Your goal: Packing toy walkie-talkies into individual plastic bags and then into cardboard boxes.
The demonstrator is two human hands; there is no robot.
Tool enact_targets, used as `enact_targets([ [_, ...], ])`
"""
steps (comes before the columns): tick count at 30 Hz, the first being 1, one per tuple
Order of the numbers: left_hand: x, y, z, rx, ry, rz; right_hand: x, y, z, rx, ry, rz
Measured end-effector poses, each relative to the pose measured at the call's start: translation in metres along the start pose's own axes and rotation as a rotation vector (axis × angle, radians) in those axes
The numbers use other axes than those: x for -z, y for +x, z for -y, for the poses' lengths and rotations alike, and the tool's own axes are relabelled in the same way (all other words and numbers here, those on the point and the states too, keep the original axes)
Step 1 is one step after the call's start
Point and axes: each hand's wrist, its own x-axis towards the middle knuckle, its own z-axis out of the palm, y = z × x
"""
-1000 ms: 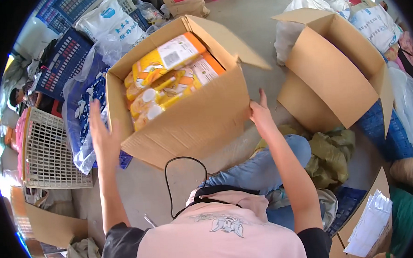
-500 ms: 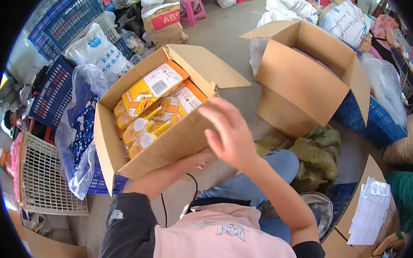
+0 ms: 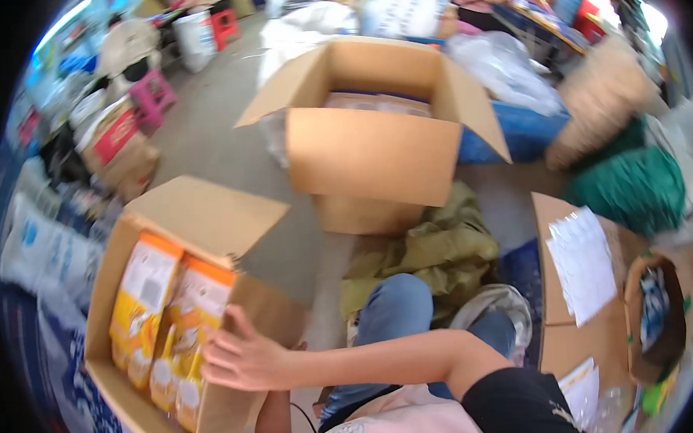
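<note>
An open cardboard box point(image 3: 239, 418) sits tilted at my left. Packed in it are several yellow-and-orange packages point(image 3: 142, 286) with clear and yellow bottle-like parts point(image 3: 163, 379) along their near side. My right hand point(image 3: 244, 355) reaches across to the box's right wall. Its fingers are spread over the rim beside the packages, and nothing shows in them. Whether the fingertips touch the packages is unclear. My left forearm point(image 3: 274, 420) rises against the outside of the same wall. Behind my right wrist and the box, my left hand is mostly hidden.
Ahead stands another open cardboard box point(image 3: 375, 156) with its flaps out. An olive sack point(image 3: 434, 251) lies in front of it, by my knees. On the right are a flattened carton point(image 3: 553, 276) bearing white papers point(image 3: 582, 263), and a green sack point(image 3: 631, 190). A pink stool point(image 3: 152, 97) stands far left.
The view has swung right, so the box with packages now appears lower left. My right hand has gone from the air beside that box to its rim.
</note>
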Motion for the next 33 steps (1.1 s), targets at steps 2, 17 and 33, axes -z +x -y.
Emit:
enact_targets([
  [2, -0.023, 0.002, 0.002, -0.093, -0.02, -0.018, -0.008, 0.007, -0.012, 0.007, 0.067, -0.013],
  [17, -0.062, 0.029, -0.069, -0.747, -0.376, -0.366, 0.033, -0.03, -0.081, -0.141, 0.145, 0.17],
  [33, -0.068, 0.06, -0.398, -0.951, 0.727, -0.065, 0.426, -0.138, 0.248, -1.502, -0.645, -0.232],
])
